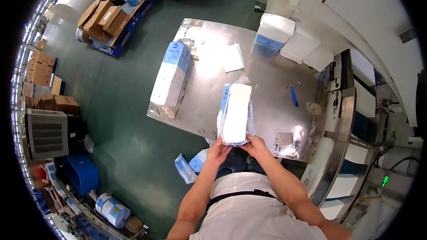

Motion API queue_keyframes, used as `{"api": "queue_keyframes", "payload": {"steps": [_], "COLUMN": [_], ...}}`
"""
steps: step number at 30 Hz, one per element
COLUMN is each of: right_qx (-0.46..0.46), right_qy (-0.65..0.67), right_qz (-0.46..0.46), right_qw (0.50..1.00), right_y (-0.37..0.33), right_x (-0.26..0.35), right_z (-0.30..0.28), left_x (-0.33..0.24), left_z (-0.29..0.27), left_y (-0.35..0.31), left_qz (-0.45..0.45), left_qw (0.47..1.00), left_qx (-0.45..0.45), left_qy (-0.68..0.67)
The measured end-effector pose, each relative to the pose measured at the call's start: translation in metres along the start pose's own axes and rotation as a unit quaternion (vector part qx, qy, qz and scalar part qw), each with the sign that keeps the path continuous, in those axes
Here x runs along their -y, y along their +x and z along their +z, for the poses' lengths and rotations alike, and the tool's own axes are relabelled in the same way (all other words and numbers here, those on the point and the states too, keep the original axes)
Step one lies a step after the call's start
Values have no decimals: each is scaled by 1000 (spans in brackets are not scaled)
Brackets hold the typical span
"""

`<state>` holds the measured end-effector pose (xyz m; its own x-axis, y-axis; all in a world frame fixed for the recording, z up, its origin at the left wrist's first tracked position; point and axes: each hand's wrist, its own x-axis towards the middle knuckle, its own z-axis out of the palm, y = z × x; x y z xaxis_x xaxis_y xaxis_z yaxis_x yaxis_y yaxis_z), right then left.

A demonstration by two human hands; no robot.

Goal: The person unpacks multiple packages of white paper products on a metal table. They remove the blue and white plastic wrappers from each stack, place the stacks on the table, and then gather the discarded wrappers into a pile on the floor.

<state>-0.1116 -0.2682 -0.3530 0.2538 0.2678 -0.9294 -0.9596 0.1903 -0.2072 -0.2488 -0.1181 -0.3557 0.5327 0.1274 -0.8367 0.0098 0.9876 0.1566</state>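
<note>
A long white stack of folded sheets (pixel 236 111) lies at the near edge of the metal table, with a blue-and-white plastic bag (pixel 221 118) around its sides. My left hand (pixel 218 151) grips the near left corner of the bag. At the near right corner, my right hand (pixel 256 146) pinches the bag's edge. Fingertips of both hands are partly hidden under the bag. A wrapped blue-and-white package (pixel 171 73) rests along the table's left edge. Beyond the stack lies a small white pad of sheets (pixel 233 58).
The metal table (pixel 267 93) carries a blue pen-like tool (pixel 294 96) and a grey block (pixel 284 138). White stacks (pixel 275 29) stand at its far right, against a large machine (pixel 342 120). Crumpled plastic bags (pixel 185 168) lie on the floor at left. A loaded pallet (pixel 118 20) stands farther off.
</note>
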Motion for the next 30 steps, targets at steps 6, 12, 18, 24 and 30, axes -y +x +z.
{"api": "queue_keyframes", "payload": {"steps": [6, 12, 18, 24, 30], "right_qx": [5, -227, -98, 157, 171], "right_qy": [-3, -676, -406, -2, 34], "right_qz": [-71, -382, -75, 234, 149], "right_qw": [997, 588, 905, 960, 973], "right_y": [30, 56, -2, -26, -26], "right_x": [-4, 35, 32, -3, 23], "right_z": [-23, -23, -43, -7, -8], "left_x": [41, 9, -92, -181, -167], "left_z": [-4, 6, 77, 201, 240], "left_y": [19, 77, 121, 203, 211], "left_qz": [15, 88, 290, 171, -15], "left_qw": [999, 705, 739, 861, 769], "left_qx": [1, -151, -68, 41, 113], "left_qy": [29, 687, 604, 477, 629]}}
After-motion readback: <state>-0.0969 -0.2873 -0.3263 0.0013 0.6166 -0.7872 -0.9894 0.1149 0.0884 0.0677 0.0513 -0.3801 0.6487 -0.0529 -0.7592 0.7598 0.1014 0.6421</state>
